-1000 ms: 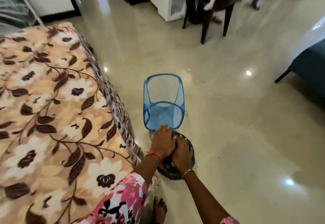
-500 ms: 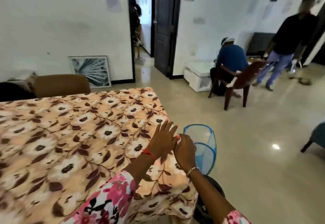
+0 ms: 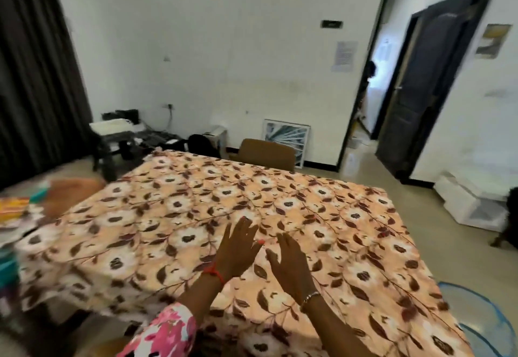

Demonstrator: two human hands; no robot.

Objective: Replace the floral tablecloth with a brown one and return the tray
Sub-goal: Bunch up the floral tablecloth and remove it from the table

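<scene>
Grip released, the left hand [image 3: 238,247] and right hand [image 3: 291,267], touching a moment ago, now hover apart and splayed over the near part of the smooth, draped floral tablecloth [image 3: 196,216].

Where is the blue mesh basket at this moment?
The blue mesh basket sits at the head view's lower right, on the floor beside the floral tablecloth.

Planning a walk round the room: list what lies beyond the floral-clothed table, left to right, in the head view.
Dark brown curtain → low black table piled with clutter → brown padded chair back → dark open door → white storage box.
</scene>
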